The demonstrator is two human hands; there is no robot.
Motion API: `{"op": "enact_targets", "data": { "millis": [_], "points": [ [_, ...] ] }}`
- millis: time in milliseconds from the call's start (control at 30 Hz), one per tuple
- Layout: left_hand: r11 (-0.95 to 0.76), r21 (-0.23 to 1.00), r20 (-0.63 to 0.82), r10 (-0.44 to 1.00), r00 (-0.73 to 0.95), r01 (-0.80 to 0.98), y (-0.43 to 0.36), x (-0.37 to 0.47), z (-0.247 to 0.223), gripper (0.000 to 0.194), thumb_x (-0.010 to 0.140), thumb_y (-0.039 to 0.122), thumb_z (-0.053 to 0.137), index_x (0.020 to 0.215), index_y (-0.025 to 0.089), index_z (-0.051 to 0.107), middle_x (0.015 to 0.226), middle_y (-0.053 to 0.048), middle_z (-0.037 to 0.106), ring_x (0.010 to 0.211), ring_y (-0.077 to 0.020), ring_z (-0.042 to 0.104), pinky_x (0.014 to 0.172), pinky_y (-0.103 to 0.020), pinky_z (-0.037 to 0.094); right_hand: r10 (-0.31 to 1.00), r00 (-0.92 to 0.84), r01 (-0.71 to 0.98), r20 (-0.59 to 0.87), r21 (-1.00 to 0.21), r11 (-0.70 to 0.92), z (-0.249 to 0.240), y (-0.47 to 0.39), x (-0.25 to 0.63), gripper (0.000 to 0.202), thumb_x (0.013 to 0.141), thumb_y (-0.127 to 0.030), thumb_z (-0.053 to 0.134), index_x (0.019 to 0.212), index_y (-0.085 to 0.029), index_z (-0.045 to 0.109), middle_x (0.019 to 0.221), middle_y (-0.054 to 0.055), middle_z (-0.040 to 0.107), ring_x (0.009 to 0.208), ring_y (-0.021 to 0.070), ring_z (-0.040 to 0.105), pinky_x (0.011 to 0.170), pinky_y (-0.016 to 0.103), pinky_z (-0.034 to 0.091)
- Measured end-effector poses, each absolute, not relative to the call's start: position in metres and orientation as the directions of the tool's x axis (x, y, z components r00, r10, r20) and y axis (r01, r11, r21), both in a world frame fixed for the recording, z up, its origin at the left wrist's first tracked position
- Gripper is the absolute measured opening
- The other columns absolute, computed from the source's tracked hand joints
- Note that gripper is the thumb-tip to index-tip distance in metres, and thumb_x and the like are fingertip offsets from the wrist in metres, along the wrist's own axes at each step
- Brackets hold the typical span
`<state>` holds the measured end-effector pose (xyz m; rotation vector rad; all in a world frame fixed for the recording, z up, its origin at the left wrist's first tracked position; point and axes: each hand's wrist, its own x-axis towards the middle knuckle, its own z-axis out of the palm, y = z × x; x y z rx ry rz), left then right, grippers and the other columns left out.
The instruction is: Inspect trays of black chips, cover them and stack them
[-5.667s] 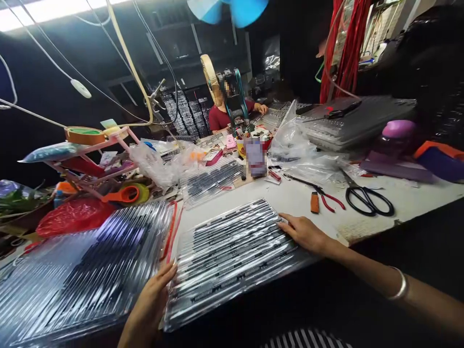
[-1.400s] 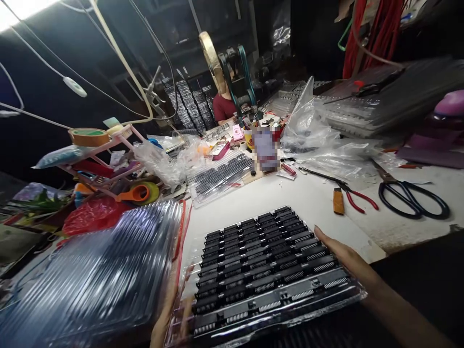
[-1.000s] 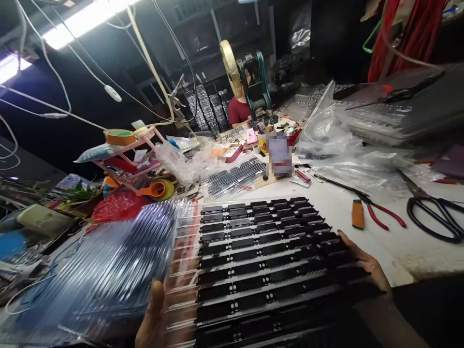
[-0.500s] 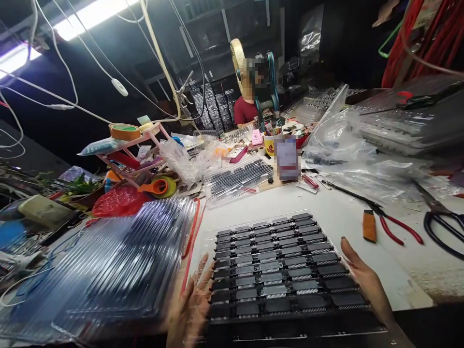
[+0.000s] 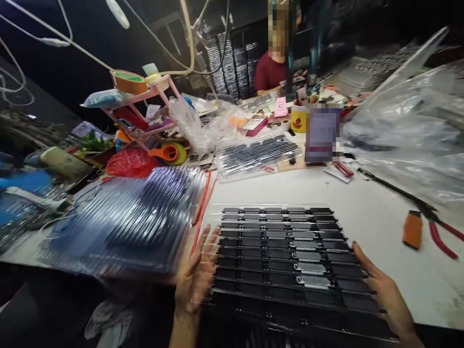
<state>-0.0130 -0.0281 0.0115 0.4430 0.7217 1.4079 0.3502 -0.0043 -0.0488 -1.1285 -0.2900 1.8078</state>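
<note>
A clear plastic tray filled with rows of flat black pieces (image 5: 271, 251), each with a fine line of teeth or pins, lies between my two hands at the front of the white table. My left hand (image 5: 197, 275) grips its left edge, fingers seen partly through the clear rim and blurred. On the opposite edge, my right hand (image 5: 386, 290) holds the tray with its thumb along the rim; its other fingers are hidden beneath. The near side of the tray falls in shadow. Left of it sits a stack of clear ribbed plastic trays (image 5: 145, 222).
Red-handled pliers (image 5: 440, 237), an orange-and-black small tool (image 5: 412, 229) and clear plastic bags (image 5: 406, 130) lie to the right. Farther back are another clear tray (image 5: 257, 152), a yellow cup (image 5: 299, 119) and a pink rack (image 5: 141, 108). A person in a red shirt (image 5: 270, 72) sits across.
The view has swung left and downward, so the table things appear farther right and higher. The tray has turned slightly, its far edge now nearly level. Both hands stay on its sides.
</note>
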Motion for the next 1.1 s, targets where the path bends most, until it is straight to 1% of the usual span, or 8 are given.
{"op": "enact_targets", "data": {
  "millis": [133, 233, 300, 400, 467, 733, 933, 1100],
  "points": [
    [0.117, 0.669, -0.23, 0.972, -0.055, -0.734, -0.029, -0.013, 0.015, 0.048, 0.095, 0.027, 0.028, 0.143, 0.028, 0.032, 0.154, -0.002, 0.024, 0.139, -0.0245, 0.022, 0.113, -0.043, 0.017, 0.793, 0.052, -0.564, -0.608, -0.672, -0.479, -0.038, -0.001, 0.347, 0.049, 0.069, 0.0, 0.069, 0.095, -0.041, 0.071, 0.105, -0.018, 0.068, 0.116, 0.0103, 0.055, 0.098, 0.014, 0.042],
    [0.12, 0.655, -0.248, 0.967, -0.061, -0.746, -0.03, -0.014, 0.016, 0.047, 0.095, 0.027, 0.029, 0.142, 0.029, 0.034, 0.154, -0.001, 0.024, 0.139, -0.0241, 0.023, 0.113, -0.042, 0.018, 0.73, 0.036, -0.599, -0.682, -0.599, -0.531, -0.002, 0.004, 0.325, 0.021, 0.074, -0.018, 0.071, 0.08, -0.038, 0.074, 0.091, -0.01, 0.073, 0.104, 0.0172, 0.064, 0.095, 0.027, 0.05],
    [0.124, 0.644, -0.25, 0.967, -0.054, -0.755, -0.031, -0.015, 0.015, 0.047, 0.095, 0.027, 0.027, 0.142, 0.029, 0.034, 0.154, 0.0, 0.023, 0.139, -0.0232, 0.023, 0.114, -0.041, 0.018, 0.711, -0.062, -0.628, -0.701, -0.526, -0.573, 0.023, 0.009, 0.31, 0.012, 0.079, -0.031, 0.067, 0.087, -0.035, 0.074, 0.088, -0.004, 0.075, 0.098, 0.0209, 0.067, 0.091, 0.035, 0.053],
    [0.115, 0.633, -0.219, 0.975, -0.034, -0.766, -0.032, -0.017, 0.012, 0.048, 0.096, 0.026, 0.024, 0.144, 0.03, 0.029, 0.154, 0.002, 0.022, 0.139, -0.0204, 0.022, 0.114, -0.038, 0.017, 0.676, -0.178, -0.69, -0.715, -0.399, -0.604, 0.043, 0.016, 0.298, 0.026, 0.088, -0.035, 0.053, 0.109, -0.034, 0.068, 0.096, 0.0, 0.074, 0.099, 0.0218, 0.066, 0.091, 0.039, 0.052],
    [0.109, 0.627, -0.18, 0.984, -0.008, -0.771, -0.033, -0.019, 0.01, 0.05, 0.096, 0.025, 0.021, 0.145, 0.031, 0.022, 0.154, 0.003, 0.02, 0.139, -0.0178, 0.021, 0.114, -0.035, 0.016, 0.681, -0.212, -0.733, -0.701, -0.347, -0.585, 0.043, 0.017, 0.298, 0.029, 0.09, -0.032, 0.047, 0.113, -0.034, 0.066, 0.103, 0.0, 0.072, 0.101, 0.0207, 0.065, 0.093, 0.038, 0.051],
    [0.133, 0.462, 0.017, 0.987, 0.158, -0.877, -0.032, -0.013, 0.013, 0.057, 0.092, 0.009, 0.002, 0.146, 0.028, -0.004, 0.153, 0.003, 0.015, 0.137, -0.0093, 0.019, 0.111, -0.025, 0.017, 0.818, -0.213, -0.836, -0.534, -0.334, -0.435, 0.029, 0.016, 0.3, 0.03, 0.09, -0.031, 0.048, 0.115, -0.034, 0.063, 0.118, -0.004, 0.066, 0.114, 0.0156, 0.057, 0.102, 0.033, 0.042],
    [0.127, 0.563, -0.135, 0.989, 0.06, -0.816, -0.032, -0.012, 0.021, 0.057, 0.094, 0.014, 0.016, 0.147, 0.031, 0.003, 0.149, 0.007, 0.025, 0.132, -0.0034, 0.028, 0.101, -0.011, 0.028, 0.867, -0.209, -0.86, -0.452, -0.336, -0.383, 0.03, 0.017, 0.301, 0.033, 0.088, -0.036, 0.052, 0.119, -0.031, 0.061, 0.125, -0.003, 0.062, 0.122, 0.0155, 0.05, 0.105, 0.034, 0.038],
    [0.288, 0.681, -0.363, 0.931, 0.032, -0.673, -0.029, -0.024, 0.029, 0.069, 0.085, 0.006, 0.03, 0.144, 0.039, 0.017, 0.145, 0.01, 0.035, 0.132, -0.0104, 0.033, 0.102, -0.024, 0.038, 0.877, -0.194, -0.855, -0.439, -0.363, -0.371, 0.027, 0.017, 0.303, 0.034, 0.084, -0.039, 0.056, 0.117, -0.031, 0.063, 0.127, -0.003, 0.06, 0.124, 0.0174, 0.048, 0.106, 0.037, 0.037]
  ]
}}
